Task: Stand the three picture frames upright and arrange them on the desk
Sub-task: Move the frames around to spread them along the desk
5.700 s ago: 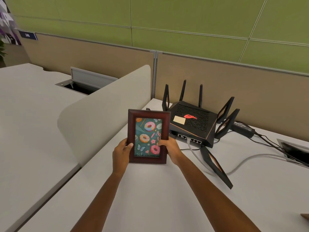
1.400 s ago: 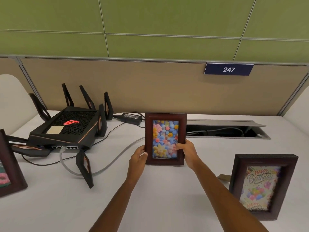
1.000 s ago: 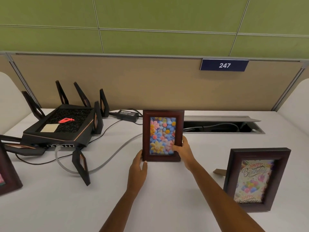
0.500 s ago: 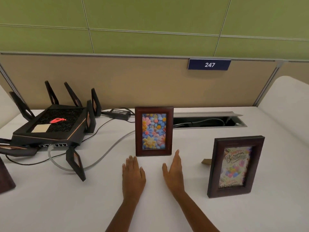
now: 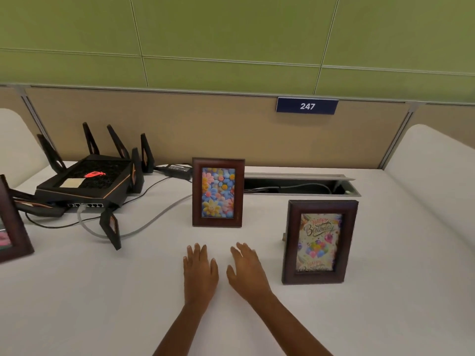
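Note:
Three dark wooden picture frames stand upright on the white desk. The flower frame is in the middle, near the back. The birthday frame stands nearer, to the right. The donut frame is cut off by the left edge. My left hand and my right hand hover low over the desk just in front of the flower frame, fingers spread, holding nothing and clear of every frame.
A black router with several antennas sits at the back left, its grey cable and black cords trailing across the desk. An open cable tray runs behind the frames. White dividers bound both sides.
Both hands have let go of the flower frame and drawn back towards me. The frame now stands on its own. The view has shifted slightly.

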Motion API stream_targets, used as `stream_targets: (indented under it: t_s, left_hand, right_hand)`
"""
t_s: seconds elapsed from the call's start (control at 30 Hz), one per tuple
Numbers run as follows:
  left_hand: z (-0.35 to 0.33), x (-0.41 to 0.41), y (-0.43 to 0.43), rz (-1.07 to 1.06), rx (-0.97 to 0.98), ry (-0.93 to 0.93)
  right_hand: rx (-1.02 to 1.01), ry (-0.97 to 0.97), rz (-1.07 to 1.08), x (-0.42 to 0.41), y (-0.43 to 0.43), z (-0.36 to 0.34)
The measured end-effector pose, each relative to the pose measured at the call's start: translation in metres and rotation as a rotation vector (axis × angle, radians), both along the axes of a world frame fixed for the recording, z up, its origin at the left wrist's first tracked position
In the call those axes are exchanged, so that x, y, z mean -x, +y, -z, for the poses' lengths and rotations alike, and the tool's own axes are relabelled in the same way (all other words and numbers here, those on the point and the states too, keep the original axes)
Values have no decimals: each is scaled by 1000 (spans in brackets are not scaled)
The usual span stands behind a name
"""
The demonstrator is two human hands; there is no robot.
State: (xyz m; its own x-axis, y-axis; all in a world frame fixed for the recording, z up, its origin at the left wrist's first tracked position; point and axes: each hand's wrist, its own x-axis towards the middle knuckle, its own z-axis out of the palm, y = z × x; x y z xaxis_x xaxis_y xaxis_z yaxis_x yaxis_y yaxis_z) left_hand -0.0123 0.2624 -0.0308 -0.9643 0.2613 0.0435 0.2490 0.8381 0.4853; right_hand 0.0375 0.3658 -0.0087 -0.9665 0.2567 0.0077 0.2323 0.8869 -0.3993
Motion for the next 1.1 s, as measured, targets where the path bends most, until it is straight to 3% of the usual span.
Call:
stream_targets:
  t_s: [0.27,0.6,0.73,0.87,1.1]
  left_hand:
    - [-33,-41,54,102,-269,-23]
    - [-58,-70,125,141,-527,12]
    - [-52,-81,140,103,-576,-64]
    - [-46,-86,145,104,-638,-95]
    - [-29,-87,145,115,-643,-111]
  right_hand:
    - [125,411,-105,-48,42,-73]
    - [181,674,105,-98,145,-119]
    - [293,645,251,-105,178,-103]
    - [542,493,384,-107,197,-79]
    - [887,257,361,-106,208,-39]
